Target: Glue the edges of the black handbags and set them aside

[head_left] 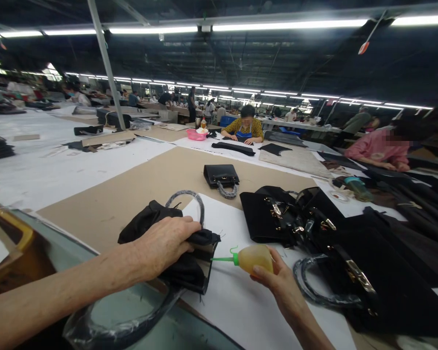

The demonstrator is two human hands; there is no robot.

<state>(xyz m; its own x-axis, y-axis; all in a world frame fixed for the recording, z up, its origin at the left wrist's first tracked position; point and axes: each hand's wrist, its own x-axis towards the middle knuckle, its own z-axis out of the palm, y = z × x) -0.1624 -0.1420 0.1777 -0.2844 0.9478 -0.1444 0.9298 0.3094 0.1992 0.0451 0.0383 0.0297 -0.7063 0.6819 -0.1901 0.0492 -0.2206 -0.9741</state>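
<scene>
My left hand (168, 243) is closed on a black handbag (184, 274) that lies on its side at the table's front edge. Dark lining bulges from its opening, and its two handles are wrapped in clear plastic. My fingertips are partly hidden in the folds. In my right hand (282, 277) is a squeeze bottle (256, 258) of yellowish liquid with a green cap and a long thin green nozzle. The bottle is held sideways, its nozzle tip at or very near the handbag's edge; I cannot tell whether they touch.
Several black handbags (263, 218) with gold clasps are piled on the right. A small black handbag (221, 176) lies farther back. White paper (237, 311) covers brown board (149, 175). Across the table sits a person in yellow (257, 129); another in pink (374, 150) works at right.
</scene>
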